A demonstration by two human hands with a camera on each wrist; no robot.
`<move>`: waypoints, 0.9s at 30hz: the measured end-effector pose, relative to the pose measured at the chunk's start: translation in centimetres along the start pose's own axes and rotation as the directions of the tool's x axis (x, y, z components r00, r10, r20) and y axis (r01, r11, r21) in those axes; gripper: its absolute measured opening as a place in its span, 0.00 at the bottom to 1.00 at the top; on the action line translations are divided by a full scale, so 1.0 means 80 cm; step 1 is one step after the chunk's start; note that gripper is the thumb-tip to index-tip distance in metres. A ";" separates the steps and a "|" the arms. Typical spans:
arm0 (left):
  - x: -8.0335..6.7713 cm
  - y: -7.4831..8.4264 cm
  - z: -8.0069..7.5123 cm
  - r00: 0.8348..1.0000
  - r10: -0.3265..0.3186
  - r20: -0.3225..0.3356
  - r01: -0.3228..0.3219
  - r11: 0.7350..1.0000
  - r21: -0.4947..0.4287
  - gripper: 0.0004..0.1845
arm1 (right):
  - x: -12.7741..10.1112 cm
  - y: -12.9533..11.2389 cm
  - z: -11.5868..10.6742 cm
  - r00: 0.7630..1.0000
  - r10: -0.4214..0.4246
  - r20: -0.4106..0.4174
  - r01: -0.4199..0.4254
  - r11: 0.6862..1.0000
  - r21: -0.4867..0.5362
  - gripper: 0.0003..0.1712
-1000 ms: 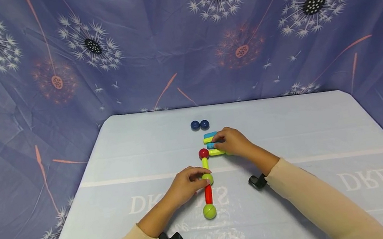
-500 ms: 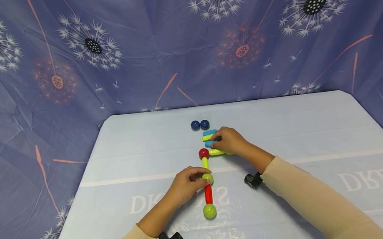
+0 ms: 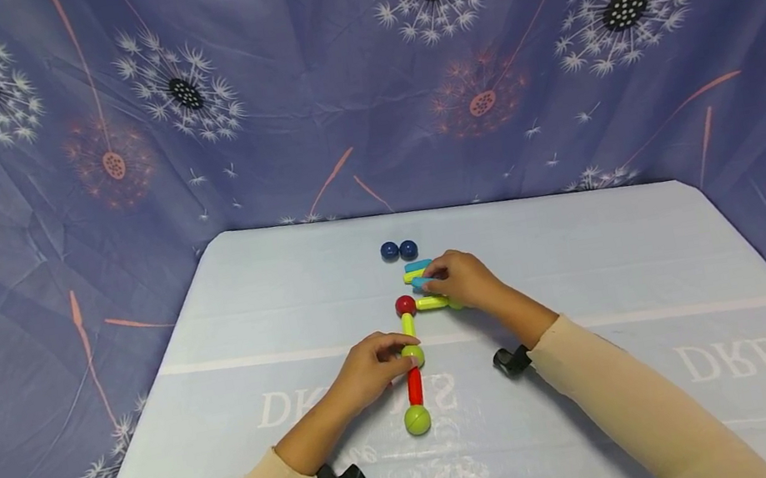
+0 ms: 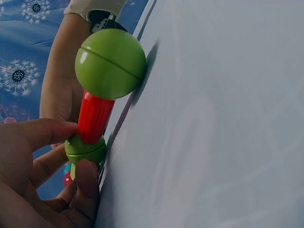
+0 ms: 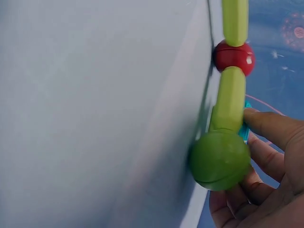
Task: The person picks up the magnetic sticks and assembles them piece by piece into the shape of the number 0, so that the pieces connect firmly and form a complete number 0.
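My left hand pinches the middle green ball of a jointed stick-and-ball chain. From that ball a red stick runs toward me to another green ball. On its far side, a yellow-green stick leads to a red ball. A second yellow-green stick branches right from the red ball to a green ball. Above this branch, my right hand holds a light blue stick between thumb and fingers; its right end is hidden by the fingers.
Just beyond the right fingers lie a loose yellow-green stick and a light blue stick. Farther back, two dark blue balls sit side by side. The table has a pale printed cover, with a patterned curtain behind it.
The held light blue stick has shifted slightly away from the branch and now tilts in the right fingers. The left hand stays on the middle green ball.
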State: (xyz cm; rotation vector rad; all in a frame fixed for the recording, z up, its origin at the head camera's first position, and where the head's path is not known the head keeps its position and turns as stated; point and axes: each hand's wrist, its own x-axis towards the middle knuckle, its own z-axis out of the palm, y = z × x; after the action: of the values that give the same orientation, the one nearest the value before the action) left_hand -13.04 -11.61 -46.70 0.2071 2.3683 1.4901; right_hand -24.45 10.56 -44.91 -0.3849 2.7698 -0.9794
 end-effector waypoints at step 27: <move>0.004 -0.006 -0.005 0.999 -0.014 -0.053 0.008 0.995 -0.102 0.15 | -0.086 -0.009 -0.016 0.989 -0.146 -0.015 0.147 0.986 0.080 0.13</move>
State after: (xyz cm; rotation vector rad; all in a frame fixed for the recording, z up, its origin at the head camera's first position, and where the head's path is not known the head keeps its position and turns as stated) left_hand -13.47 -12.04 -47.08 0.1309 2.3226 1.6251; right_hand -18.13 12.81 -42.94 -0.5804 2.7309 -1.1243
